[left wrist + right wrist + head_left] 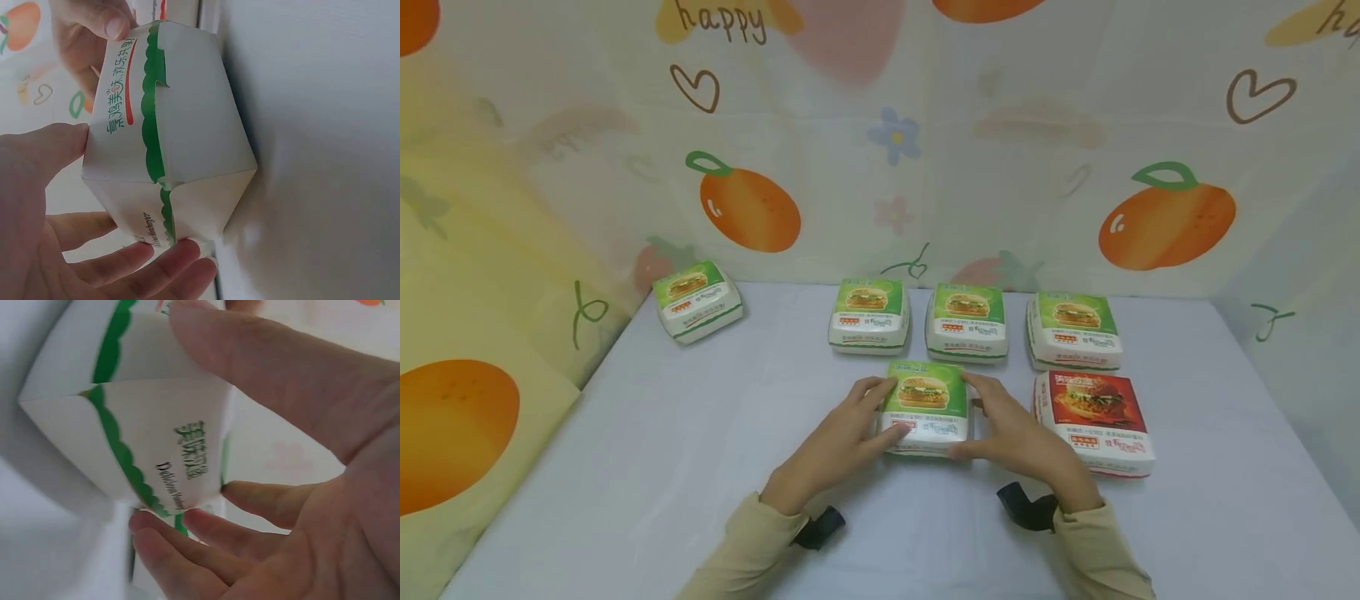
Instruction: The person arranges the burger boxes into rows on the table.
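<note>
A green-topped burger box (pixel 924 408) with a white front sits on the table between both hands. My left hand (pixel 853 429) grips its left side, the thumb (pixel 53 147) at the front top edge and the fingers (pixel 144 269) along the side wall. From the right, my right hand (pixel 1011 427) holds the same box, its thumb (pixel 262 359) at the front corner and its fingertips at the far side edge. In both wrist views the lid looks closed, with a green scalloped band along the seam.
Behind it stand three more green burger boxes (pixel 867 317), (pixel 967 323), (pixel 1073 331) in a row. A red-topped burger box (pixel 1095 423) lies right of my right hand. Another green box (pixel 697 302) sits turned at the far left corner. A fruit-print cloth (pixel 850 183) hangs behind the white table (pixel 662 467).
</note>
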`<state>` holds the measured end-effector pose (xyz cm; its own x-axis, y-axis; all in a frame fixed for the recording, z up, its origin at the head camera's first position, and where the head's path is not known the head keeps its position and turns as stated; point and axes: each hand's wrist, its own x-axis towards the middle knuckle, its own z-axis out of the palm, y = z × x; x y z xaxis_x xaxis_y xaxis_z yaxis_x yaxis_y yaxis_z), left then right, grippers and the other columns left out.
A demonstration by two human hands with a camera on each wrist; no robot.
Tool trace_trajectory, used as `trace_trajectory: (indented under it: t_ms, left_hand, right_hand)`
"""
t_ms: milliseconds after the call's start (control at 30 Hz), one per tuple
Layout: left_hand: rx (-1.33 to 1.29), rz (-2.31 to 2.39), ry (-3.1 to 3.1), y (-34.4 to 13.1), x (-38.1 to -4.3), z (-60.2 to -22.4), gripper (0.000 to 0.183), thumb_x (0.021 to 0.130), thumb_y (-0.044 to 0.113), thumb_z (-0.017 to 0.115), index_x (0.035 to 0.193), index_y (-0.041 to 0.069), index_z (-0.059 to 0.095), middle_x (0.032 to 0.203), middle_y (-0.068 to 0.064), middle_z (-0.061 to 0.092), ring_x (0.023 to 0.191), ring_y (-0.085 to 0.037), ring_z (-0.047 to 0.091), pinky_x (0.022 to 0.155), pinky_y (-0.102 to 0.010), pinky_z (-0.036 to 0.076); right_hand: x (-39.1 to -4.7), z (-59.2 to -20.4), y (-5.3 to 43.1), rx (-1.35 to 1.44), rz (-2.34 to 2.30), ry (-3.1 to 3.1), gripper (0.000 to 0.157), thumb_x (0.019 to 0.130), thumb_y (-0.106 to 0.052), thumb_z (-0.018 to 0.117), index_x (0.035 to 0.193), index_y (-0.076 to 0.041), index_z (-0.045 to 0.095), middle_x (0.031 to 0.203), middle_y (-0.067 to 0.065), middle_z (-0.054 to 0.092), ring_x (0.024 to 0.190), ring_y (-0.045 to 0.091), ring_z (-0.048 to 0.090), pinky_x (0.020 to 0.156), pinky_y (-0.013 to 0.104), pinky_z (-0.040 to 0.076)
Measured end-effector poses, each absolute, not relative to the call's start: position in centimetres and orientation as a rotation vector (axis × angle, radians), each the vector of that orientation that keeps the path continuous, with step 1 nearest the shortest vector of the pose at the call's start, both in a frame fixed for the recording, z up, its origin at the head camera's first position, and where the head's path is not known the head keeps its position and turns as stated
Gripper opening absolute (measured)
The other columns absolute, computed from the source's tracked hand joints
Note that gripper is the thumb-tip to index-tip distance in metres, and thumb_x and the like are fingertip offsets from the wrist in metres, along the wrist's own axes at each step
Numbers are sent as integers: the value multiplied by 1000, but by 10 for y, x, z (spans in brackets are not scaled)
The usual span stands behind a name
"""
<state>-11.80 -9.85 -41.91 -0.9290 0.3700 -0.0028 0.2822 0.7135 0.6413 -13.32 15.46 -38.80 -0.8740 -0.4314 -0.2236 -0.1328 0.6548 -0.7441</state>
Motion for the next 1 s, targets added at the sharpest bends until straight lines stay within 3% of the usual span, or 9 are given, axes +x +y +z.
trace_trajectory:
  t_ms: [533, 1000]
  left_hand:
    - [648, 1023, 2676, -78, -124, -413, 72, 98, 46, 59, 156, 14, 31, 155, -8, 36, 132, -26, 50, 111, -46, 43]
    - [726, 1088, 2662, -67, -124, -417, 65, 97, 35, 63, 152, 10, 37, 157, -11, 35, 142, -30, 41, 115, -46, 40]
  right_hand:
    - [-131, -371, 173, -355, -972, 2553, 97, 77, -29, 85, 153, -1, 30, 152, 24, 38, 130, 42, 48, 106, 60, 43]
    - [-132, -370, 183, -372, -912, 2597, 100, 77, -29, 85, 152, 5, 28, 159, 26, 22, 141, 45, 34, 112, 65, 33]
